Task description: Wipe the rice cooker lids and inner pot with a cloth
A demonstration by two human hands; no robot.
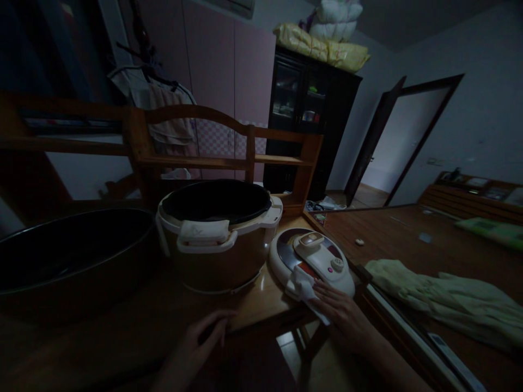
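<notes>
My right hand (341, 313) presses a white cloth (306, 288) against the near rim of a pressure cooker lid (335, 272). The lid is cream with a dark top, a raised handle and a small knob, and it lies at the table's right end. Left of it stands the cooker body (220, 261), uncovered, with a dark opening and a pale side handle. My left hand (204, 337) hovers by the table's front edge in front of the cooker, thumb and forefinger apart, with nothing in it.
A wide dark basin (73, 256) takes up the left of the wooden table (253, 310). A wooden shelf frame (192, 160) rises behind the cooker. To the right is a low brown surface (392, 239) with a pale crumpled cloth (445, 296) and a remote control (453, 359).
</notes>
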